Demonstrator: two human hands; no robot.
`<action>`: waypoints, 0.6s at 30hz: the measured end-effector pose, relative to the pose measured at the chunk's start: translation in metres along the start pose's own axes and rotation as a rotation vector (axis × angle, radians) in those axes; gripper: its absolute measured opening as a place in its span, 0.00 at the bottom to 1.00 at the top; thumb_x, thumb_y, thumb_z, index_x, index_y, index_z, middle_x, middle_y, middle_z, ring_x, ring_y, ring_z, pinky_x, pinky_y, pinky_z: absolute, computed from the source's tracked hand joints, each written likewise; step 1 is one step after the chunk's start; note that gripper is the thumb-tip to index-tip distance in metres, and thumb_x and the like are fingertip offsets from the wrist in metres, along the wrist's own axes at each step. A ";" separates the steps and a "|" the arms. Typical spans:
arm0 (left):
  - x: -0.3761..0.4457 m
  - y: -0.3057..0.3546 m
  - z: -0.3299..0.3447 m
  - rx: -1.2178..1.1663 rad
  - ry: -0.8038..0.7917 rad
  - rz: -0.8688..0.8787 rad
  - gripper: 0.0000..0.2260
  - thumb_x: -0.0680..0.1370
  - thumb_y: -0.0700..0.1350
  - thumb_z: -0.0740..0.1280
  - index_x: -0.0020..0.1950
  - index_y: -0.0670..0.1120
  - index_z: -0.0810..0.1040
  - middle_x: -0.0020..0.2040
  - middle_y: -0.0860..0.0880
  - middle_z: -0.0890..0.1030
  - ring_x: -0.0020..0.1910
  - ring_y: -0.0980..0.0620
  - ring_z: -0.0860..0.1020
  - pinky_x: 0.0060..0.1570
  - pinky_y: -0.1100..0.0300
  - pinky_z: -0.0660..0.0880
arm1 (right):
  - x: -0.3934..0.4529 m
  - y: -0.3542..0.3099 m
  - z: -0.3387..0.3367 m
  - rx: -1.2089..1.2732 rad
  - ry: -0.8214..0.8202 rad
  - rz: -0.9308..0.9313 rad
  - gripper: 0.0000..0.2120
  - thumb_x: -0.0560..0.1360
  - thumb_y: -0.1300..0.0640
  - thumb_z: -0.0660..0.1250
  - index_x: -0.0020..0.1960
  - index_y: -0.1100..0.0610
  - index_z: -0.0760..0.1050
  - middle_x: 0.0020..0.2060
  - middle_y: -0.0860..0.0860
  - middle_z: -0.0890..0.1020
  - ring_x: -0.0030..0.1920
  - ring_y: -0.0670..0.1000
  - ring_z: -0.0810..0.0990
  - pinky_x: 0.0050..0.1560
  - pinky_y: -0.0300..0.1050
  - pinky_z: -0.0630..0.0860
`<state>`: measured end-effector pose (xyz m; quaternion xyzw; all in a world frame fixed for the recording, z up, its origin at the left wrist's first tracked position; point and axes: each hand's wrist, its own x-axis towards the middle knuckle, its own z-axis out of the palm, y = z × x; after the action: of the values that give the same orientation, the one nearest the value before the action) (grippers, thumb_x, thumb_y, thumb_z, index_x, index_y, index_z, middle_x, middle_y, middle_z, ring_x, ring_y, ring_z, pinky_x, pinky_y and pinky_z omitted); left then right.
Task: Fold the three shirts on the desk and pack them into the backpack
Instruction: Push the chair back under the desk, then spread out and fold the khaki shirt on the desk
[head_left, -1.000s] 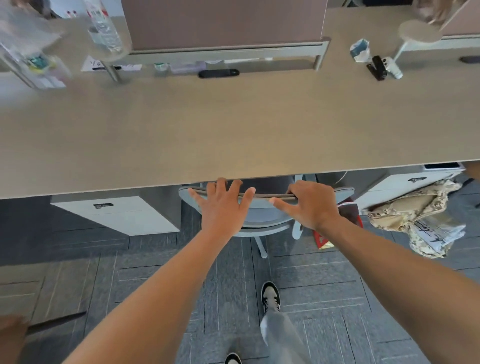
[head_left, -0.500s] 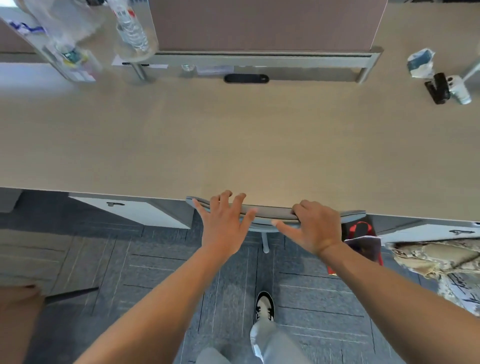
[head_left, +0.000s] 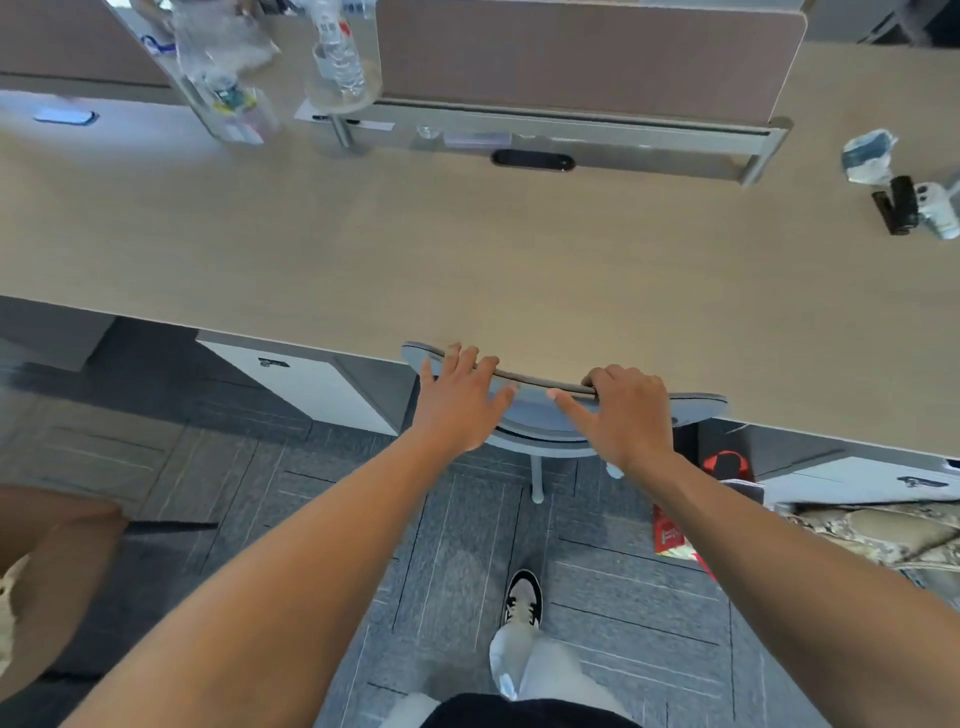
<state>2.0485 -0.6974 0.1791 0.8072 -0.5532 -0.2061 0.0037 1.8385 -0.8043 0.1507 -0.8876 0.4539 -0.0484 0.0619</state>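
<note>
No shirt lies on the light wooden desk (head_left: 467, 270), and I cannot pick out a backpack for certain. A grey office chair's backrest (head_left: 535, 415) stands at the desk's near edge, its seat tucked underneath. My left hand (head_left: 460, 402) rests on the top of the backrest with fingers spread and fairly straight. My right hand (head_left: 623, 415) grips the same top edge, fingers curled over it and thumb stretched out to the left.
A camouflage-patterned fabric thing (head_left: 883, 535) lies low at the right, next to a red bag (head_left: 724, 465) under the desk. White drawer units (head_left: 311, 384) stand below. A water bottle (head_left: 337, 57), a divider panel (head_left: 571, 57) and small gadgets (head_left: 914, 205) line the far side.
The chair has slid further under the desk with both hands on its backrest. I have stepped closer, and the view has shifted left along the desk.
</note>
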 end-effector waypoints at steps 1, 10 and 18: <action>-0.008 -0.004 -0.003 0.015 0.008 0.020 0.28 0.86 0.60 0.52 0.83 0.51 0.56 0.84 0.46 0.53 0.84 0.45 0.45 0.80 0.36 0.47 | -0.001 -0.004 -0.004 0.005 -0.014 -0.010 0.30 0.82 0.29 0.51 0.54 0.52 0.80 0.45 0.48 0.83 0.46 0.52 0.79 0.52 0.52 0.74; -0.136 -0.133 -0.029 0.053 0.068 -0.159 0.29 0.85 0.59 0.57 0.82 0.46 0.59 0.80 0.44 0.65 0.79 0.42 0.63 0.75 0.41 0.64 | -0.035 -0.160 -0.026 0.041 -0.118 -0.375 0.26 0.84 0.48 0.62 0.77 0.59 0.66 0.77 0.58 0.69 0.76 0.60 0.68 0.74 0.57 0.67; -0.352 -0.295 -0.040 -0.047 0.130 -0.622 0.23 0.85 0.58 0.58 0.69 0.42 0.72 0.68 0.44 0.73 0.69 0.42 0.72 0.66 0.45 0.72 | -0.095 -0.407 -0.024 -0.089 -0.442 -0.808 0.19 0.84 0.46 0.60 0.68 0.58 0.73 0.61 0.53 0.80 0.61 0.59 0.79 0.55 0.51 0.75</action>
<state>2.2179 -0.2768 0.2629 0.9488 -0.2734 -0.1580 -0.0054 2.1052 -0.4924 0.2346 -0.9842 0.0491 0.1412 0.0953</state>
